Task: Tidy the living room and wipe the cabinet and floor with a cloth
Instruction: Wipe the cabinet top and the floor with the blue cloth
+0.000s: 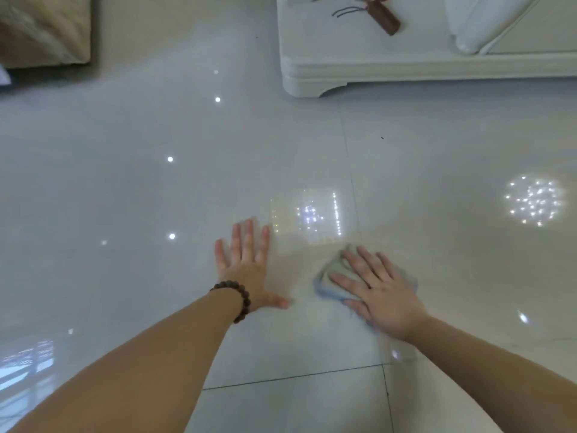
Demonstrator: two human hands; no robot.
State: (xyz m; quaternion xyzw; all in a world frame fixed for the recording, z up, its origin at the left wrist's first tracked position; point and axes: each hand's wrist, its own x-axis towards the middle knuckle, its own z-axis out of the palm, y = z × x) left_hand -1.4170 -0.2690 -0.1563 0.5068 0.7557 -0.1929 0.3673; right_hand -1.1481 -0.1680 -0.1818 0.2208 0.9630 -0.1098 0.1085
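One cloth (335, 278), two hands, one bead bracelet (239, 297) and one white cabinet (359, 73) show above a glossy tiled floor (140, 182).

The left hand (246, 267) lies flat on the floor, palm down, all five fingers stretched out and slightly spread, the thumb pointing off toward the other hand. It holds nothing; only the tile is under it. The dark brown bead bracelet circles its wrist.

The right hand (379, 292) presses flat on the cloth, fingers extended and fanned apart rather than curled around it, so the cloth is pinned under the palm and fingers, not gripped. The fingertips reach over its far-left part.

The cloth is pale blue-grey, bunched into a rough folded pad, with its edges showing on the left of the hand and a little past the knuckles on the right. It sits on the floor just right of a dark grout line, near where that line meets a crossing joint closer to the person, and well short of the cabinet's rounded front corner.

On the cabinet top lies a dark brown wooden object (385, 18) with thin cords; what it is cannot be told. The floor tiles are pale and mirror-bright with scattered light reflections.
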